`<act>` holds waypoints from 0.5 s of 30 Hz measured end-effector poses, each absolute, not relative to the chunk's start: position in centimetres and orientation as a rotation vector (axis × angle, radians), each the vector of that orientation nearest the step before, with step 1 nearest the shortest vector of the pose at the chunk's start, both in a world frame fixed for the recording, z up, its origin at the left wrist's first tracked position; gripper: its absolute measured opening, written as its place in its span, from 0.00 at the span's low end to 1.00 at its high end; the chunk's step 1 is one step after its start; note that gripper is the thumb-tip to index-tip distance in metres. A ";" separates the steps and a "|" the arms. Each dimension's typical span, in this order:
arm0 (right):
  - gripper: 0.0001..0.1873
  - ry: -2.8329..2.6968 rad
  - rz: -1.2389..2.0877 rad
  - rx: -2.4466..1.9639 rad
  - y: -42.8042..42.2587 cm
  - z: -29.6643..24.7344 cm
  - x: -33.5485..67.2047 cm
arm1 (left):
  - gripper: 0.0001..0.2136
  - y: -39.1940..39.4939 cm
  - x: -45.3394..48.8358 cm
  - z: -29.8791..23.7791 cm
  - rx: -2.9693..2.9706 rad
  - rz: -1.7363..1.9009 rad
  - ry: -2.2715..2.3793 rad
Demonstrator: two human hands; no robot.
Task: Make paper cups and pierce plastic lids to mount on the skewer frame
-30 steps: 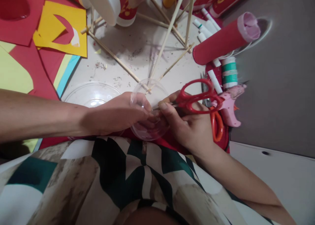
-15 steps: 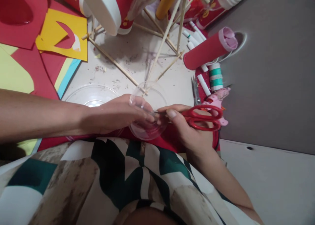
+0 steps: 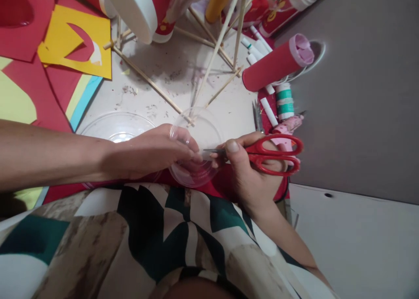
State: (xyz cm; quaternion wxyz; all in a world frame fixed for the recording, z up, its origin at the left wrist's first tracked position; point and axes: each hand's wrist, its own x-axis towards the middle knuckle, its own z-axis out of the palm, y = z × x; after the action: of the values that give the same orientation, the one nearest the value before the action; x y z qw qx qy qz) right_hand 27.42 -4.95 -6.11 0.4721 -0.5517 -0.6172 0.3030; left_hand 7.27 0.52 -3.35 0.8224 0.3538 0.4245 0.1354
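Note:
My left hand is closed on a clear plastic cup, whose round rim faces up toward me. In my right hand is a pair of red-handled scissors, gripped near the blades rather than by the finger loops. The scissors' tip points left, into the cup's outline close to my left fingertips. Whether the tip touches the plastic I cannot tell. Behind my left wrist a larger clear plastic lid or dish lies on the table, partly covered by my forearm.
A wooden stick frame stands beyond my hands, with red and white paper cups above it. Coloured paper sheets lie at left. On the right are a red tube, a green-banded spool and a pink glue gun.
The scissors have shifted slightly right, and more of the blade tip shows. My left hand keeps its hold on the cup. The whole view has drifted slightly.

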 end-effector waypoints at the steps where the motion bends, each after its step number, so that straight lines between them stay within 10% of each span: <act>1: 0.07 -1.512 0.744 -1.353 -4.9 -6.2 27.4 | 0.02 0.5 7.3 -3.4 0.744 0.284 0.910; 15: 0.07 -1.758 0.551 -1.393 -4.9 -5.6 26.8 | 0.02 0.2 7.4 -2.9 0.788 0.307 1.000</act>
State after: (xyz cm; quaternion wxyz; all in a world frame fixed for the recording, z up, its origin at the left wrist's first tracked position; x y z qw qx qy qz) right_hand 26.78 -4.90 -5.57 0.4040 -0.5516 -0.6964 0.2181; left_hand 7.42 0.18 -2.91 0.7930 0.3666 0.4652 0.1426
